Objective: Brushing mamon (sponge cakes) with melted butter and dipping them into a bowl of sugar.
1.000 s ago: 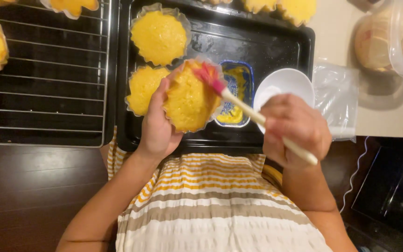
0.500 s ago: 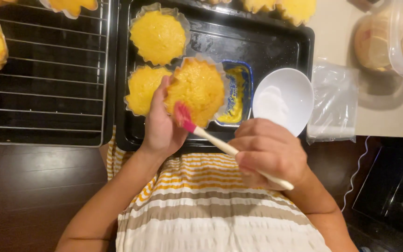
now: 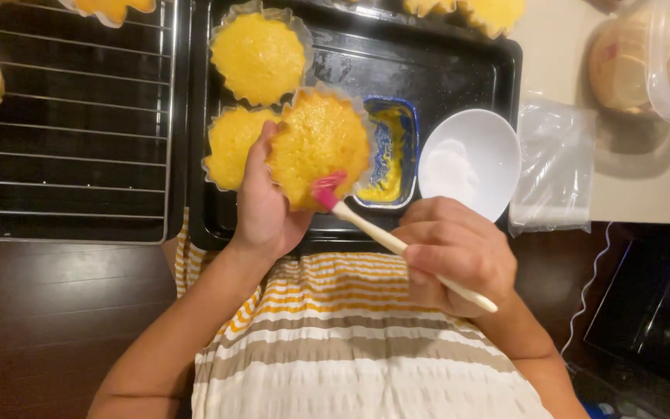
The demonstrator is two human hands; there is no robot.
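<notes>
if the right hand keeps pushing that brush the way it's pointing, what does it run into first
The right hand aims the brush up and to the left. Its pink head already meets the yellow cake in the left hand. Beyond lie two more cakes on the black tray; depth is unclear.

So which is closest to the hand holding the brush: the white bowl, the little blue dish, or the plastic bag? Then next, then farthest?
From the right hand:
1. White bowl, just above the knuckles.
2. Blue dish, up and toward the left, on the black tray.
3. Plastic bag, off toward the right, on the counter.
</notes>
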